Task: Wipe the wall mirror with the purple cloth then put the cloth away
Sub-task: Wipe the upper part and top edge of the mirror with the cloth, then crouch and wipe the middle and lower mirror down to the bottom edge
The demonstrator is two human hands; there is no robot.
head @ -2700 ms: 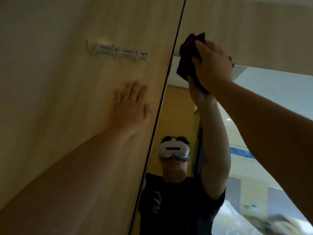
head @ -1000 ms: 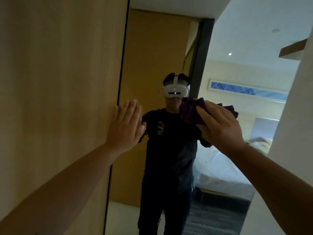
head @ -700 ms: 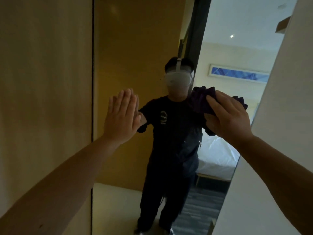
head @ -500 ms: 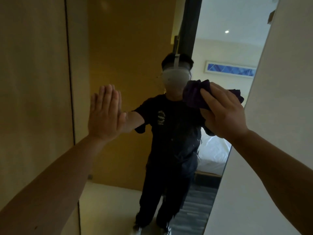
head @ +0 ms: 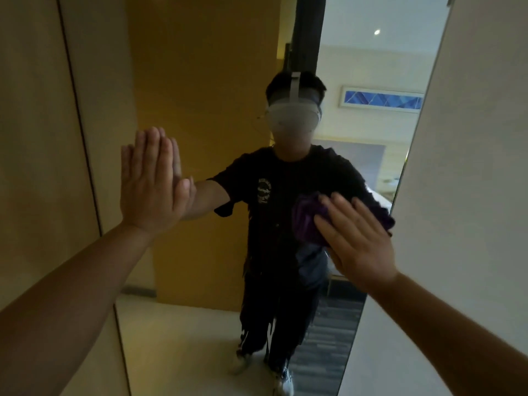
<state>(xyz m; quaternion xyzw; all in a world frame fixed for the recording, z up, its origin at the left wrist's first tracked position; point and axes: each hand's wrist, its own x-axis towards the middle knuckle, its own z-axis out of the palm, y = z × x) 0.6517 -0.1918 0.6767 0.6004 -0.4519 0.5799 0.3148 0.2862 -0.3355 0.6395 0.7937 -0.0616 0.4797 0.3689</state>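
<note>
Right hand [head: 357,238] presses the purple cloth [head: 305,221] flat-fingered on the wall mirror [head: 200,81]; left hand [head: 151,181] braces open, empty; best to overlap strokes evenly.

glossy glass mirror [head: 200,81], crumpled purple cloth [head: 305,221], matt wood panel [head: 34,138]

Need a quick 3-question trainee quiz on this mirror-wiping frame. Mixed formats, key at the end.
1. True or false: the left hand holds the purple cloth.
2. The right hand presses the cloth against: A) a window, B) the mirror, C) a tabletop.
3. Short answer: which edge of the mirror is the cloth nearer, left or right?

Key: 1. False, the left hand lies flat and bare on the mirror. 2. B. 3. Right.
</note>
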